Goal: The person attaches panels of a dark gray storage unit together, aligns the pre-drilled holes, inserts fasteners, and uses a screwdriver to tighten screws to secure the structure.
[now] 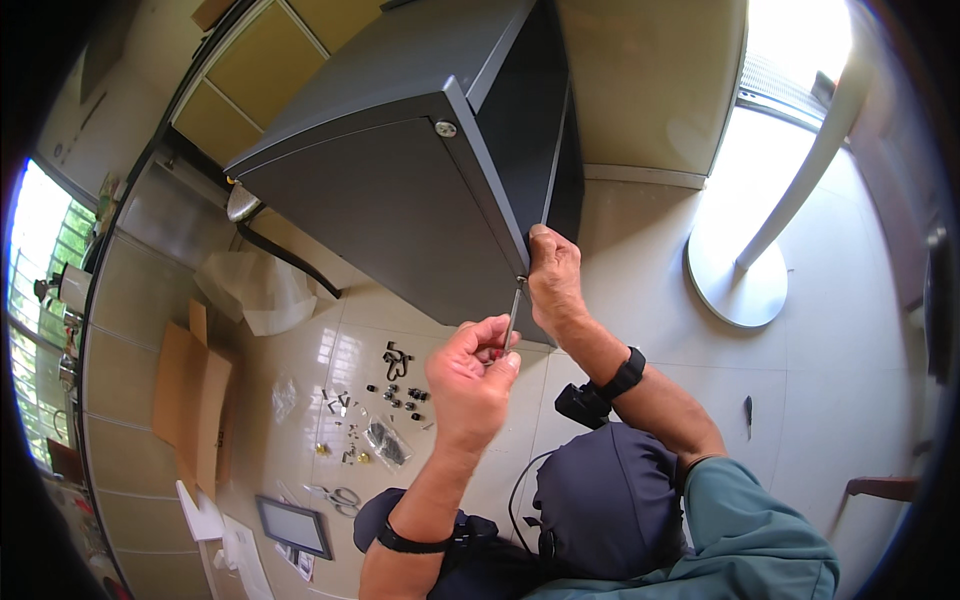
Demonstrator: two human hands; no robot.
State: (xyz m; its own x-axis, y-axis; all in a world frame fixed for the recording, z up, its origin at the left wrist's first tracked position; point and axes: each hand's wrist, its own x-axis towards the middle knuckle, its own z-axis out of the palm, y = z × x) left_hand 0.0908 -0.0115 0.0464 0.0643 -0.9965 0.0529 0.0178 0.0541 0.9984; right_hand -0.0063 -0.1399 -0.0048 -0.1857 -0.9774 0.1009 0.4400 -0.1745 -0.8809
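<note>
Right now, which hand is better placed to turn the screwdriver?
Probably the left hand: it pinches the screwdriver, whose tip is at the edge of the grey cabinet. The right hand rests against that edge, beside the tip, with no tool visible.

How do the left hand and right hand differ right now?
The left hand pinches a slim metal tool, while the right hand rests against the edge of the dark grey cabinet. The left hand sits lower in the picture; the right hand is higher. Both are bare and close to that same edge.
</note>
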